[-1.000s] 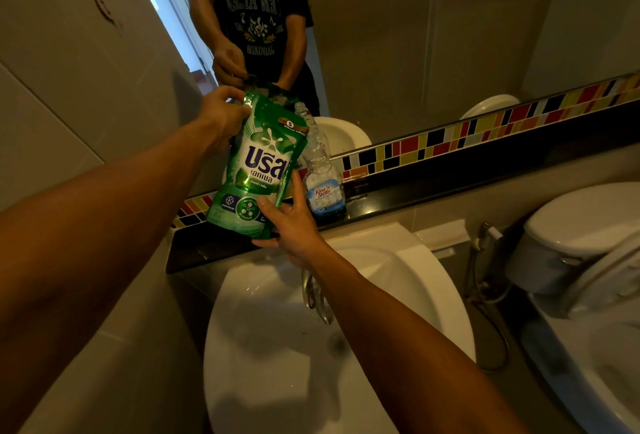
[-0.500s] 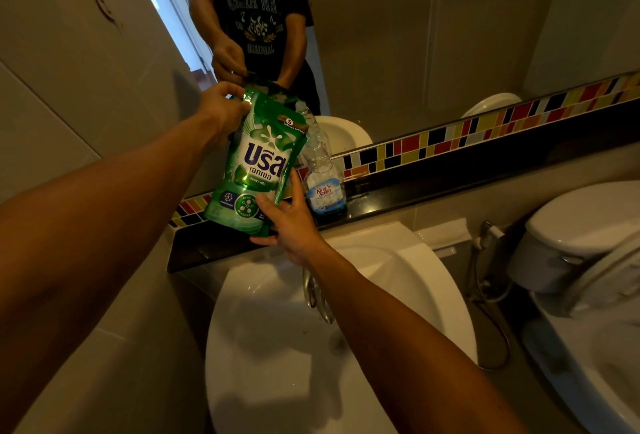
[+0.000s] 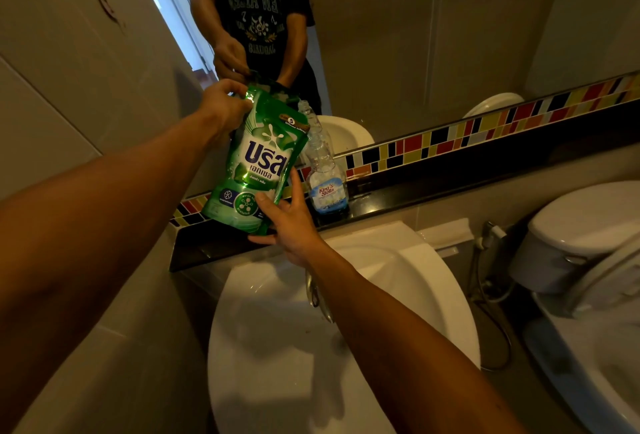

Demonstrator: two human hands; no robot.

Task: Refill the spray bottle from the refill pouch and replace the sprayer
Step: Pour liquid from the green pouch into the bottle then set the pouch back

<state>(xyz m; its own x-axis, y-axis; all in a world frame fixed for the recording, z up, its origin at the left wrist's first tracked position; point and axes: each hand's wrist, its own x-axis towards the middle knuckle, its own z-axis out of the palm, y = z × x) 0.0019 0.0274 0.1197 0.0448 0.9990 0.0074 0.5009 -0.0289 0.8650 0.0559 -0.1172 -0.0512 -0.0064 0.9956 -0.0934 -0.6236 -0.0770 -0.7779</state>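
A green refill pouch (image 3: 258, 160) is held above the black ledge (image 3: 433, 184), tilted with its top right corner near the neck of the spray bottle. My left hand (image 3: 223, 106) pinches the pouch's top left corner. My right hand (image 3: 289, 222) cups its bottom right corner from below. The clear spray bottle (image 3: 325, 177) with a blue-and-white label stands upright on the ledge just right of the pouch, with no sprayer on its open neck. The sprayer itself is not visible.
A white sink (image 3: 346, 329) with a chrome tap (image 3: 317, 291) lies below the ledge. A toilet (image 3: 588, 243) and a hose (image 3: 491, 260) are at the right. A mirror (image 3: 415, 35) above the coloured tile strip reflects the person. A tiled wall runs along the left.
The pouch and both hands have shifted only slightly; the pouch stays tilted beside the bottle.
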